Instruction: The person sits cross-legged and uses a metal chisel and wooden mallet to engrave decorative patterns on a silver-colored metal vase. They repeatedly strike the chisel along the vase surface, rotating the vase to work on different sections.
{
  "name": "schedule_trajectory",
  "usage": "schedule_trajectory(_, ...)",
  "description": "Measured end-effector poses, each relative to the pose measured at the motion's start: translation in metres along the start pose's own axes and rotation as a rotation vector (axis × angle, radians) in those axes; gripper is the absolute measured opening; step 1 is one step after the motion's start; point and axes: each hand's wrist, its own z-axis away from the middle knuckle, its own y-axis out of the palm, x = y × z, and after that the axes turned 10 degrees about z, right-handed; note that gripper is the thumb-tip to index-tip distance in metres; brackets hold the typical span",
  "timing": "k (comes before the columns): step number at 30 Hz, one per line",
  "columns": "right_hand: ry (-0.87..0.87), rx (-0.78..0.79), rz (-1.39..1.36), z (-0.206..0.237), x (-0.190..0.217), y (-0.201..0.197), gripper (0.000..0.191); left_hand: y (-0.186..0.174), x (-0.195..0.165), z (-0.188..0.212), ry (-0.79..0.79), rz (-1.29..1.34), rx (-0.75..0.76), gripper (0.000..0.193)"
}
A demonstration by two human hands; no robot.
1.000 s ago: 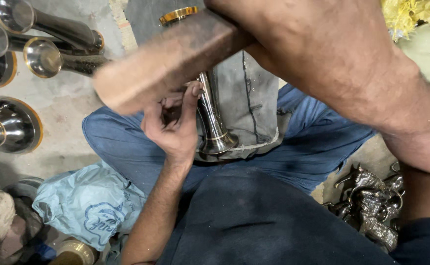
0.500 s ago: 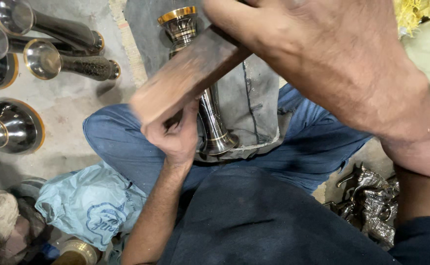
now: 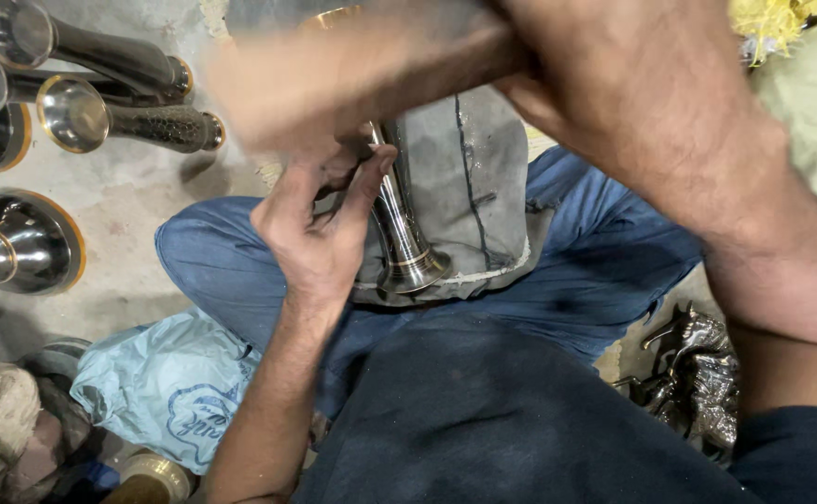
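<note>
**While the wooden block blurs overhead, a polished metal stem stands braced on grey cloth**

While the right hand (image 3: pixel 651 103) clenches around one end of a long wooden block (image 3: pixel 334 79), the block reaches leftward across the top of the view, smeared by motion blur. The right forearm fills the upper right corner.

Below the block, the left hand (image 3: pixel 320 233) grasps a shiny, trumpet-shaped metal stem (image 3: pixel 404 238), with the thumb and fingers curled against its narrow middle. The stem stands nearly upright, leaning slightly, with its flared foot down and a thin brass-coloured ring near the base. Its top is hidden behind the blurred block. The foot rests on a grey cloth pad (image 3: pixel 478 177) that lies over the person's lap, between legs in blue trousers (image 3: pixel 212 266).

On the concrete floor (image 3: pixel 138 205) to the left lie several more metal pieces (image 3: pixel 100 89) of a similar kind, with silver bells and gold-edged rims, some on their sides; one large round piece (image 3: pixel 21 243) sits near the left edge. A crumpled pale blue plastic bag (image 3: pixel 161 383) lies beside the left knee. At the lower right, a heap of small dark silver ornaments (image 3: pixel 702 373) rests close to the right arm.
</note>
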Motion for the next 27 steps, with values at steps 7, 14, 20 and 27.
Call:
schedule_trajectory(7,0.130,-0.032,-0.272,0.026,0.003,0.014,0.030,-0.007,-0.010,-0.018,-0.002,-0.036,0.189,0.032)
schedule_trajectory(14,0.205,-0.060,-0.247,0.030,0.008,0.026,0.035,-0.010,-0.013,-0.035,0.011,-0.103,0.334,0.029)
schedule_trajectory(20,0.307,0.007,-0.358,0.029,0.011,0.023,0.035,-0.010,-0.017,-0.046,0.103,-0.158,0.434,0.031)
schedule_trajectory(27,0.361,0.003,-0.372,0.053,0.025,0.049,0.032,-0.011,-0.025,-0.058,0.146,-0.163,0.557,0.033)
